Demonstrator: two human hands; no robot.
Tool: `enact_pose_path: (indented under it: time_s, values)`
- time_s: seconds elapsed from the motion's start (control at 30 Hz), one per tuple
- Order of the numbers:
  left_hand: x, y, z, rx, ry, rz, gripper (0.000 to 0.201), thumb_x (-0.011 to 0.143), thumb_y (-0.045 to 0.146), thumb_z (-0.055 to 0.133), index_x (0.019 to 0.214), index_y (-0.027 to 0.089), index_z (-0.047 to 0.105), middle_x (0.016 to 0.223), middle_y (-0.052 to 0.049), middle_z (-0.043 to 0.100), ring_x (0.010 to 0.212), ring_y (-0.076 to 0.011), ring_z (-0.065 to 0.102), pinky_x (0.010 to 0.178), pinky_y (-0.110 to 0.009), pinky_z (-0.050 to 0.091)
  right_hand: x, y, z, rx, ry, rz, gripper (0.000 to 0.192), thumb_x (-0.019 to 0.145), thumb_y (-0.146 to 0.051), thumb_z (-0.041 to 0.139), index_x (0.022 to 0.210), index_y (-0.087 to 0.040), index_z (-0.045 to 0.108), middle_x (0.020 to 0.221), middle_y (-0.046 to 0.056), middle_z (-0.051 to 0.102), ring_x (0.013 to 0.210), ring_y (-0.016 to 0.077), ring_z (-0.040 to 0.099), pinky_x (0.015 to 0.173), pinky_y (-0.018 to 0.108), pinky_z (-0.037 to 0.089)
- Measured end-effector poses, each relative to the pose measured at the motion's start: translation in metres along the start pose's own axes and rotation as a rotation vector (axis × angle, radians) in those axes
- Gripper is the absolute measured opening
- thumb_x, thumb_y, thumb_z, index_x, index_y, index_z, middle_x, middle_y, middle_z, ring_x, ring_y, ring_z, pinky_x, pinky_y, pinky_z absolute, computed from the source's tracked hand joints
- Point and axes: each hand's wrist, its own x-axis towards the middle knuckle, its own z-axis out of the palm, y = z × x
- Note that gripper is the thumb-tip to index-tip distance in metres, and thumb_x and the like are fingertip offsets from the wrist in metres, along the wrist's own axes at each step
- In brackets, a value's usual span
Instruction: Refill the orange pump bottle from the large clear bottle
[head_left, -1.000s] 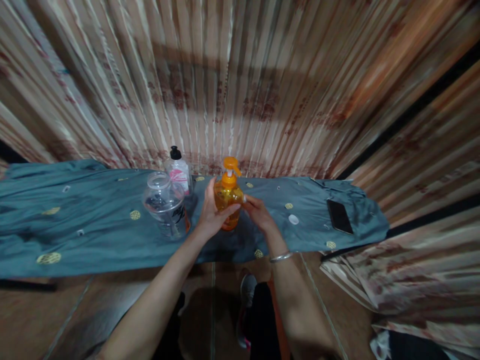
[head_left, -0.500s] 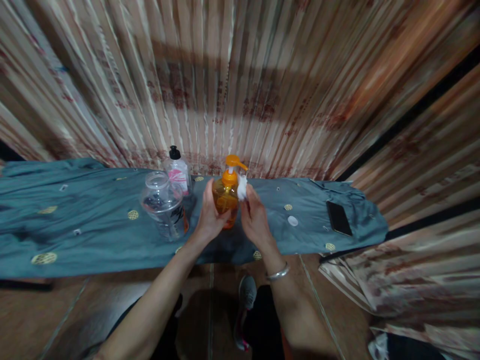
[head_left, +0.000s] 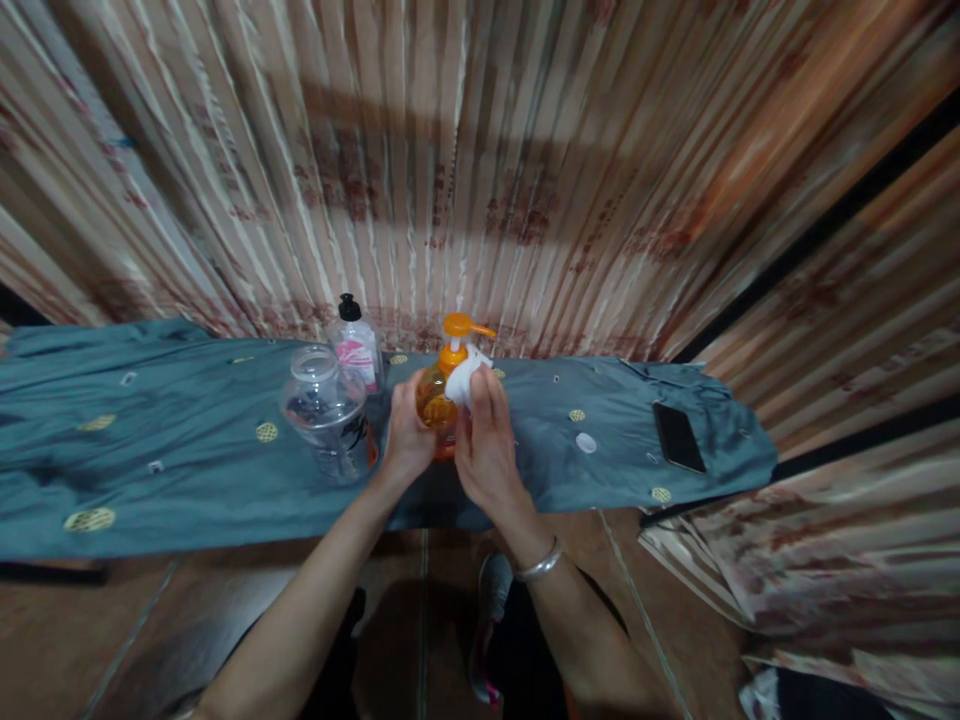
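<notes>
Our left hand clamps the upright orange pump bottle; right hand fingers press a white wipe against its right side.

Orange pump bottle: translucent amber body, opaque orange collar and pump head, nozzle pointing right. Stands upright on the blue-grey cloth of the counter. Left grip wraps the bottle's left side from behind the lower body; base mostly hidden by both grips. Liquid inside looks orange, level not readable.

White pad: small, soft, crumpled, cotton or tissue, cannot tell which. Pinched at the fingertips of the right grip, pressed against the bottle's neck and shoulder, just below the nozzle, above and between the two grips.
</notes>
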Motion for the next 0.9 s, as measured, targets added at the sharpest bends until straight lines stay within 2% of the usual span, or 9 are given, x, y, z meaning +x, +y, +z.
enact_pose_path:
  time_s: [0.13,0.2,0.27,0.37,0.47,0.57,0.7,0.77,0.9]
  values:
    - [-0.007,0.002,0.006,0.004,-0.029,0.025,0.072,0.079,0.042,0.074,0.141,0.021,0.043,0.132,-0.016,0.058,0.128,-0.0355,0.055,0.108,-0.055,0.043,-0.007,0.023,0.015,0.025,0.011,0.047,0.050,0.100,-0.026,0.033,0.148,-0.014,0.036,0.154,0.019,0.042,0.148,0.0257,0.034,0.121,0.054,0.032]
    - [-0.015,0.003,0.010,-0.003,-0.069,0.048,0.073,0.087,0.039,0.065,0.150,0.019,0.031,0.142,-0.019,0.053,0.134,-0.0340,0.051,0.112,-0.054,0.040,-0.008,0.039,0.020,0.077,0.020,0.166,0.043,0.100,-0.030,0.031,0.135,-0.014,0.049,0.137,0.020,0.058,0.137,0.0264,0.049,0.115,0.051,0.041]
    - [-0.025,0.003,0.014,0.001,-0.101,0.070,0.074,0.091,0.034,0.057,0.154,0.018,0.022,0.154,-0.021,0.042,0.146,-0.0346,0.038,0.118,-0.055,0.031,-0.009,0.050,0.023,0.110,-0.005,0.249,0.038,0.101,-0.033,0.030,0.115,-0.016,0.060,0.109,0.017,0.070,0.111,0.0262,0.066,0.101,0.046,0.052]
    - [-0.038,0.001,0.018,0.008,-0.141,0.092,0.075,0.094,0.028,0.050,0.158,0.017,0.012,0.165,-0.022,0.023,0.154,-0.0337,0.020,0.122,-0.055,0.020,-0.007,0.052,0.019,0.115,-0.012,0.279,0.037,0.101,-0.034,0.029,0.103,-0.018,0.063,0.092,0.013,0.071,0.091,0.0249,0.069,0.088,0.042,0.056]
    - [-0.047,-0.002,0.020,0.002,-0.168,0.105,0.076,0.096,0.025,0.045,0.160,0.019,0.003,0.169,-0.021,0.014,0.155,-0.0321,0.014,0.123,-0.057,0.016,-0.002,0.034,0.008,0.118,0.029,0.257,0.038,0.101,-0.034,0.031,0.118,-0.016,0.060,0.110,0.016,0.070,0.110,0.0262,0.066,0.099,0.045,0.052]
    - [-0.053,-0.001,0.021,-0.013,-0.189,0.111,0.086,0.094,0.027,0.050,0.160,0.023,-0.005,0.170,-0.020,0.010,0.156,-0.0330,0.011,0.122,-0.058,0.017,0.000,0.010,0.001,0.090,0.044,0.133,0.046,0.103,-0.034,0.030,0.143,-0.016,0.044,0.147,0.018,0.051,0.145,0.0249,0.040,0.121,0.051,0.033]
    - [-0.057,0.004,0.017,-0.041,-0.201,0.092,0.087,0.093,0.030,0.055,0.160,0.027,0.000,0.168,-0.018,0.018,0.155,-0.0314,0.018,0.122,-0.056,0.021,-0.004,0.000,0.003,0.016,0.043,0.086,0.057,0.103,-0.037,0.035,0.154,-0.014,0.025,0.160,0.020,0.032,0.153,0.0267,0.025,0.123,0.056,0.027]
    - [-0.055,0.007,0.013,-0.058,-0.196,0.061,0.074,0.096,0.029,0.049,0.160,0.027,0.010,0.165,-0.017,0.027,0.152,-0.0295,0.026,0.122,-0.054,0.024,-0.006,0.007,0.004,0.033,0.030,0.074,0.062,0.101,-0.041,0.040,0.154,-0.012,0.026,0.159,0.023,0.033,0.152,0.0295,0.028,0.122,0.056,0.029]
    - [-0.046,0.007,0.004,-0.094,-0.190,-0.024,0.063,0.096,0.035,0.053,0.154,0.030,0.030,0.152,-0.015,0.045,0.143,-0.0316,0.042,0.112,-0.056,0.041,-0.006,0.021,-0.005,0.124,-0.020,0.146,0.059,0.098,-0.043,0.050,0.149,-0.015,0.037,0.141,0.020,0.056,0.137,0.0300,0.050,0.114,0.052,0.042]
